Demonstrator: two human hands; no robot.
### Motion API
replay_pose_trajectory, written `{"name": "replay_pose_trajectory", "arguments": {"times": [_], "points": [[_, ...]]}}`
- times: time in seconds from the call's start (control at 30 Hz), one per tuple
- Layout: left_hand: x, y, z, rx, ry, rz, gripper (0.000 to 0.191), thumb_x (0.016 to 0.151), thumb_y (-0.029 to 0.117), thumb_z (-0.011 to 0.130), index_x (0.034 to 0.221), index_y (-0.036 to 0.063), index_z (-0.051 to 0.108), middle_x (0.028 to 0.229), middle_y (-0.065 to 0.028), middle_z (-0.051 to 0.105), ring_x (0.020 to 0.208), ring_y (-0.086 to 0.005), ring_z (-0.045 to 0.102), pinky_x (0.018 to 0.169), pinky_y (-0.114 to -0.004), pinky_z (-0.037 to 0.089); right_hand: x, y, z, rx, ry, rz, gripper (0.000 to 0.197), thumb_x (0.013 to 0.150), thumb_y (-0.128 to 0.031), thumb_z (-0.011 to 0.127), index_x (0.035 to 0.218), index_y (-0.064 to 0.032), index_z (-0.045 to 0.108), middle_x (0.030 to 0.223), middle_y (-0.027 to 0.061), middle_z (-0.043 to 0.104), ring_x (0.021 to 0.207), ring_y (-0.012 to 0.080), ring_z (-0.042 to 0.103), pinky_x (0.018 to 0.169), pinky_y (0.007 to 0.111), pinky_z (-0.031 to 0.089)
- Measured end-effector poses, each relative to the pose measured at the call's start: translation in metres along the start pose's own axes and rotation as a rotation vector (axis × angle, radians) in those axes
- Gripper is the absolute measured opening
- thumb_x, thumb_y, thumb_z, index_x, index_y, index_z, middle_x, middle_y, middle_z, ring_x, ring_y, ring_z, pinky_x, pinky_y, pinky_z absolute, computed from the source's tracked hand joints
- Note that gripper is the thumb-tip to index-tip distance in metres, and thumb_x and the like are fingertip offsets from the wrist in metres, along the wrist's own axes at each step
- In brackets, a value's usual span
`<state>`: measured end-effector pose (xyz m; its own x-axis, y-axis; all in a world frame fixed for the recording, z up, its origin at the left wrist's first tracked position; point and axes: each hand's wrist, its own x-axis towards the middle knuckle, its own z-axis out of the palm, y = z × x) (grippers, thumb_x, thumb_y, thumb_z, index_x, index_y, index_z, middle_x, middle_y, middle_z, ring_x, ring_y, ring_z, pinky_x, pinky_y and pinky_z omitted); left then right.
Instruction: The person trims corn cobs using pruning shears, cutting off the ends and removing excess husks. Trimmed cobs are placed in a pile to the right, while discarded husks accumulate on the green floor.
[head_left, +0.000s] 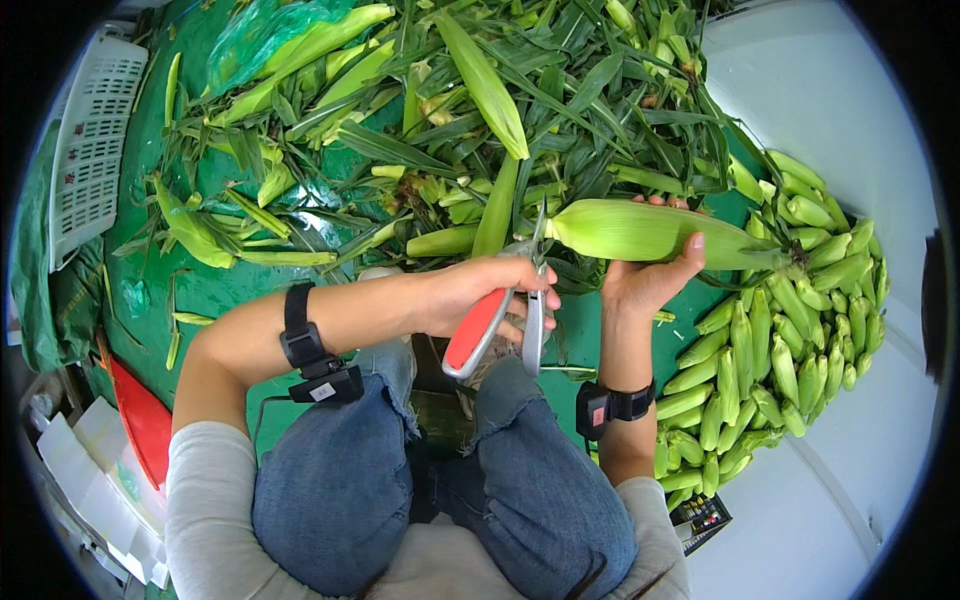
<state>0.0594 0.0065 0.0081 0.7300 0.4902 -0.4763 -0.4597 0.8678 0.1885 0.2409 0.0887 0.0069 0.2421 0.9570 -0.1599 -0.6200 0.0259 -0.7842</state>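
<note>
My left hand (491, 296) holds pruning shears (475, 330) with red-and-silver handles. The blades point away from me, beside the cut stem end of a large green ear of corn (652, 234). That ear is still in its husk and lies across my right hand (656, 277), palm up, thumb on the near side and fingertips showing behind. Its silk end points right, over a stack of husked-wrapped corn ears (780, 360). Beyond both hands spreads a heap of corn leaves and stalks (555, 112), with a loose ear (487, 82) on top. Whether the blades touch the stem I cannot tell.
Against the right wall (810, 75) leans the stack of ears. A white plastic crate (94, 142) stands at the far left, near a red plastic object (135, 412). A green plastic bag (262, 41) lies at the top left on the green floor (146, 300).
</note>
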Motion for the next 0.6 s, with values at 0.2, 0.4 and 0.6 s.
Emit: {"name": "replay_pose_trajectory", "arguments": {"times": [0.2,0.4,0.6], "points": [[-0.012,0.003,-0.008,0.304,0.226,0.013,0.036,0.077,0.015,0.059,0.11,0.0061,0.047,0.083,-0.0042,0.056,0.07,-0.0162,0.058,0.063,-0.031,0.05,0.005,0.0,-0.007,-0.199,-0.084,0.143,0.043,0.09,-0.019,0.059,0.125,-0.0074,0.036,0.11,0.0154,0.054,0.09,0.0288,0.061,0.08,0.044,0.053],[-0.019,0.035,-0.018,1.4,0.252,0.271,0.067,0.071,0.022,0.065,0.124,-0.0067,0.036,0.109,-0.0251,0.052,0.101,-0.036,0.055,0.089,-0.04,0.044,-0.007,-0.016,-0.025,-0.932,-0.45,0.294,0.055,0.077,-0.023,0.077,0.118,-0.0011,0.049,0.11,0.0102,0.055,0.101,0.0189,0.053,0.088,0.03,0.044],[-0.015,0.056,-0.017,1.641,0.277,0.365,0.073,0.067,0.019,0.067,0.126,-0.0078,0.034,0.115,-0.0269,0.048,0.11,-0.0389,0.05,0.095,-0.042,0.041,-0.019,-0.022,-0.021,-1.482,-0.746,-0.091,0.058,0.073,-0.023,0.078,0.121,-0.0038,0.052,0.105,0.0133,0.054,0.093,0.0293,0.058,0.08,0.035,0.048]]}}
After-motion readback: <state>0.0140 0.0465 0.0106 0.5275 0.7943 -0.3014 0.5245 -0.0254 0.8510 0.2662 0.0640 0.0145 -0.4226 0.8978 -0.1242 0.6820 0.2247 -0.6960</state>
